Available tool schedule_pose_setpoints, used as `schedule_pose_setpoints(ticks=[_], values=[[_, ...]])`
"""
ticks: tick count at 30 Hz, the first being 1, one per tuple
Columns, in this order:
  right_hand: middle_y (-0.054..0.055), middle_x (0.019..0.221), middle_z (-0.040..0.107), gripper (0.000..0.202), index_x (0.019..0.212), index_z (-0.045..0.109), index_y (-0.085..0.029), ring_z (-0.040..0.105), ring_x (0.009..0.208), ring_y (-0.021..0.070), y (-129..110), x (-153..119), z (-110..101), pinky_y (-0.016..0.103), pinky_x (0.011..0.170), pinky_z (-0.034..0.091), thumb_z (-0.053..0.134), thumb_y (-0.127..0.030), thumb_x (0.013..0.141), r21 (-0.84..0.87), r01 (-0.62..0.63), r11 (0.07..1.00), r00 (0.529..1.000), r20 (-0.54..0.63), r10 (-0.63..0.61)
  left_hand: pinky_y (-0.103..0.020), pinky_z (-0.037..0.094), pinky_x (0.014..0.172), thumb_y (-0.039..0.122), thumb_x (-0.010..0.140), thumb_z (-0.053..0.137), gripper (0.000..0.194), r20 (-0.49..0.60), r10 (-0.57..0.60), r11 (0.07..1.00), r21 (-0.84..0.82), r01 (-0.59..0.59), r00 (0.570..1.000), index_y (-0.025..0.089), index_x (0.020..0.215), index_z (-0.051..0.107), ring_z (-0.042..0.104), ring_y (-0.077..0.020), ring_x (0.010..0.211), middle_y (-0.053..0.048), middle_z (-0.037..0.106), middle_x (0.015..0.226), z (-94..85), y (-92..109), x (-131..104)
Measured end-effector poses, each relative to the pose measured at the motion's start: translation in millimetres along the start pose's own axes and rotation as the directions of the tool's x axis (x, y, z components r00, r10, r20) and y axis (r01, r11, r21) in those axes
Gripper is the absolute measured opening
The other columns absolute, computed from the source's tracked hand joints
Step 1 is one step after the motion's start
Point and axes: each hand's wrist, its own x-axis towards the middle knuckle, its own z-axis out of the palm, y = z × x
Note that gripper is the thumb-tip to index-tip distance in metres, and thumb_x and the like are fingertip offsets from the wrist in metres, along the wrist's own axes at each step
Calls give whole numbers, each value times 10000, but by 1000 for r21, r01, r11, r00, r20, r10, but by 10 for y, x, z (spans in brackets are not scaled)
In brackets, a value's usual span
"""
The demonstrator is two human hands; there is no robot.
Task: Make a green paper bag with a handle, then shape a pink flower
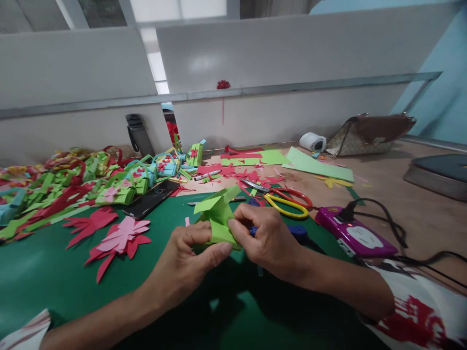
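Note:
Between both hands, above the green mat [153, 291], is a light-green folded paper box [219, 216] with its flaps standing up. My left hand [191, 253] grips it from the left, the thumb along its lower front and the fingers partly behind or inside it. My right hand [268, 238] pinches its right side between thumb and bent index finger. Behind the right hand lies a blue tool [297, 232], mostly hidden, perhaps a glue gun. Scissors with yellow and red handles [286, 206] rest just beyond.
Pink and red paper flower cutouts [124, 233] and a phone [153, 199] lie left, near a heap of small paper baskets [120, 182]. A purple power strip [355, 233] with cables sits right. Further back are paper sheets [321, 167], a bottle [139, 136] and a handbag [372, 133].

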Motion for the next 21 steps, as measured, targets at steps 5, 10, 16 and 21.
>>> schedule_pose_setpoints(ticks=[5,10,16,21], values=[[-49,534,411,181,603,413,-176,366,483,72,19,-17,-3,224,493,263,469,-128,768,-25,57,998,998,-28,-58,-221,358,588,332,786,552,263,-49,-32,999,21,33,998,134,654,665,418,-108,577,9,547,583,5,-3,-33],[-50,529,423,182,610,420,-179,379,480,74,8,-33,2,225,497,279,472,-150,782,7,10,1000,1000,-8,-10,-204,338,500,341,786,531,263,-1,-150,985,-85,149,989,130,714,670,452,-105,536,5,589,605,13,-9,-48],[-65,518,386,225,594,390,-189,353,472,70,-34,-4,-20,212,466,281,461,-196,807,125,-172,977,983,85,162,-206,349,524,330,785,533,239,85,-219,950,-207,233,972,130,754,660,464,-104,543,6,593,628,-2,-67,-56],[-65,525,366,265,589,388,-189,341,484,72,-66,-5,-50,213,463,285,437,-246,843,171,-227,959,968,145,204,-195,318,514,384,798,534,284,111,-204,942,-247,226,973,124,755,640,396,-87,545,15,530,605,0,-69,-48]])
